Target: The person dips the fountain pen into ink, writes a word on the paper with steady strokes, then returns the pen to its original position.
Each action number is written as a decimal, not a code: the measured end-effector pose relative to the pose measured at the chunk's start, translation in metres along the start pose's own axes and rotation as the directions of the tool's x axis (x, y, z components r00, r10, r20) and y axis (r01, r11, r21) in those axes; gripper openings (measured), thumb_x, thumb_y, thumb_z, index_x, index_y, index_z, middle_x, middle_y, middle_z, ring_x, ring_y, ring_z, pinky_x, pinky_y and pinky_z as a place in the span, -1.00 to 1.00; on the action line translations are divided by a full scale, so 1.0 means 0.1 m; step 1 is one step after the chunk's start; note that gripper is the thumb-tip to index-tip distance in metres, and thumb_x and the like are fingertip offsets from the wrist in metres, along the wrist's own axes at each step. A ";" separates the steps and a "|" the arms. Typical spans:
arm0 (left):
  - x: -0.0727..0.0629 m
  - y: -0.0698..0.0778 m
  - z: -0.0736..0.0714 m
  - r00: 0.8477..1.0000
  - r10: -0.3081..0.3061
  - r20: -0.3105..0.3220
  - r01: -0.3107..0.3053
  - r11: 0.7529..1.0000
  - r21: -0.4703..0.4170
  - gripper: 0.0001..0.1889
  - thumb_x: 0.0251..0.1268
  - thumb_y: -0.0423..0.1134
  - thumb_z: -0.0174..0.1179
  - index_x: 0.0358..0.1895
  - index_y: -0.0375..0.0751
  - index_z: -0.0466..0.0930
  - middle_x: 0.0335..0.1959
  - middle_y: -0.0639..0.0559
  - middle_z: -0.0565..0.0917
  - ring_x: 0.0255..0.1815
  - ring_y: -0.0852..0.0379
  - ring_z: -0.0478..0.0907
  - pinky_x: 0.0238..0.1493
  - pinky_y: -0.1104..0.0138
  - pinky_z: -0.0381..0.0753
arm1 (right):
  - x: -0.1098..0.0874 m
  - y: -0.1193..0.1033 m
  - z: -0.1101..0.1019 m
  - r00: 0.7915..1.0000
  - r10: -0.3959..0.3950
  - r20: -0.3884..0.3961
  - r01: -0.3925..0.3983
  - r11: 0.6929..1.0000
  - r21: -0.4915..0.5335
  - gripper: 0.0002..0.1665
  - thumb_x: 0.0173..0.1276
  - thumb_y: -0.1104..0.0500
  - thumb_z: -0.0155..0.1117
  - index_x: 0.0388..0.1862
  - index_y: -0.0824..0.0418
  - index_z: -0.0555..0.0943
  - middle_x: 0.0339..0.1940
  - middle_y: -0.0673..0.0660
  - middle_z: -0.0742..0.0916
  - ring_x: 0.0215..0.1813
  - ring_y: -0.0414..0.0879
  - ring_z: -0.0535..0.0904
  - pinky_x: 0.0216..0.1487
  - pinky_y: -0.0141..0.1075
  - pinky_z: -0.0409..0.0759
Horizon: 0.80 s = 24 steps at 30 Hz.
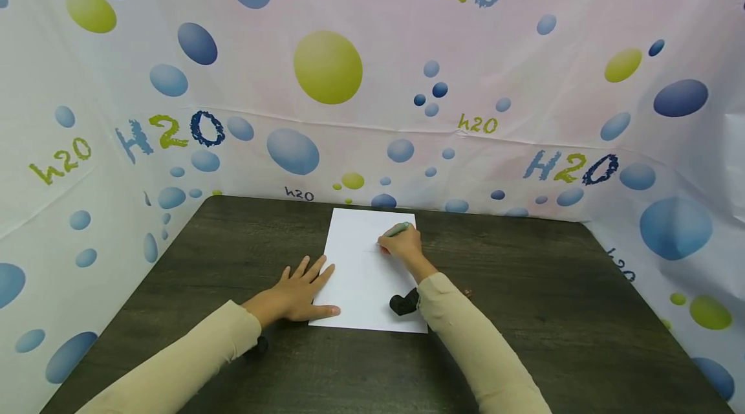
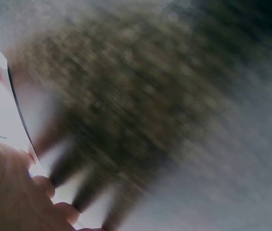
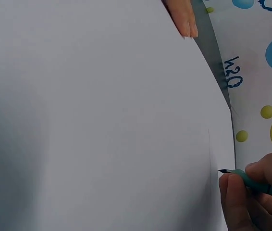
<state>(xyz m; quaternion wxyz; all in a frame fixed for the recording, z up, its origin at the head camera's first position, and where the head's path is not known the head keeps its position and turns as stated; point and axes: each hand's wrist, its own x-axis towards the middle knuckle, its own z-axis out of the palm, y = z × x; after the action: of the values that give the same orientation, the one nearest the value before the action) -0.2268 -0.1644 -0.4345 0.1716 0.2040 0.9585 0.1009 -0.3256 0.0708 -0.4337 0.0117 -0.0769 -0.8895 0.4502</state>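
A white sheet of paper [image 1: 356, 284] lies on the dark wooden table [image 1: 512, 284]. My left hand [image 1: 298, 296] rests flat with spread fingers at the sheet's left edge, its fingertips and thumb over the paper. In the left wrist view the fingers of that hand [image 2: 16, 187] stretch along the paper's edge. My right hand [image 1: 403, 244] pinches a green pen [image 1: 397, 229] above the upper right part of the sheet. The pen's dark tip [image 3: 224, 171] is at the paper, and a thin faint line [image 3: 209, 149] shows beside it.
A black wrist camera [image 1: 404, 302] hangs under the right sleeve, over the sheet's lower right. Another dark device [image 1: 258, 348] shows below the left wrist. A white backdrop [image 1: 372, 39] with blue and green dots and H2O lettering surrounds the table's back and sides.
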 end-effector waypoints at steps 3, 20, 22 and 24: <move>0.00 0.00 0.00 1.000 0.005 -0.002 -0.005 1.000 0.001 -0.01 0.22 0.44 -0.03 0.55 -0.09 -0.10 0.57 -0.16 -0.19 0.53 -0.34 -0.28 0.35 -0.34 -0.19 | 0.00 0.01 0.01 1.000 -0.008 -0.009 0.008 1.000 -0.020 -0.88 0.04 0.18 0.38 -0.63 0.10 0.64 -0.67 0.02 0.65 -0.50 -0.11 0.54 -0.26 -0.25 0.56; 0.18 -0.05 -0.01 0.993 0.097 -0.072 -0.100 0.994 -0.037 0.05 0.15 0.43 0.08 0.52 -0.23 -0.01 0.56 -0.13 -0.09 0.56 -0.19 -0.24 0.40 -0.26 -0.27 | -0.05 -0.02 0.00 0.998 -0.064 0.009 0.064 0.998 0.010 -0.84 0.08 0.25 0.33 -0.67 0.14 0.64 -0.78 -0.01 0.60 -0.60 -0.12 0.47 -0.46 -0.34 0.46; 0.23 -0.05 0.00 0.994 0.096 -0.059 -0.099 0.994 -0.040 0.07 0.16 0.44 0.05 0.54 -0.21 -0.07 0.57 -0.12 -0.13 0.56 -0.17 -0.26 0.41 -0.24 -0.27 | -0.06 -0.02 -0.01 0.998 -0.064 0.010 0.064 0.998 0.014 -0.84 0.08 0.25 0.33 -0.66 0.14 0.64 -0.77 0.00 0.60 -0.60 -0.12 0.47 -0.45 -0.34 0.46; 0.28 -0.05 0.00 0.994 0.102 -0.048 -0.103 0.994 -0.033 0.08 0.15 0.45 0.04 0.54 -0.21 -0.12 0.57 -0.12 -0.17 0.56 -0.16 -0.28 0.42 -0.23 -0.28 | -0.06 -0.01 -0.01 0.998 -0.064 0.011 0.064 0.998 0.014 -0.84 0.08 0.25 0.33 -0.66 0.15 0.64 -0.77 0.00 0.60 -0.60 -0.12 0.48 -0.45 -0.33 0.46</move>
<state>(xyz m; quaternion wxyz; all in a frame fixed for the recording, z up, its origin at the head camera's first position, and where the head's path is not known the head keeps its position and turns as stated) -0.2523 -0.1571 -0.4436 0.1475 0.2475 0.9486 0.1310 -0.3196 0.0698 -0.4318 0.0216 -0.0460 -0.8885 0.4561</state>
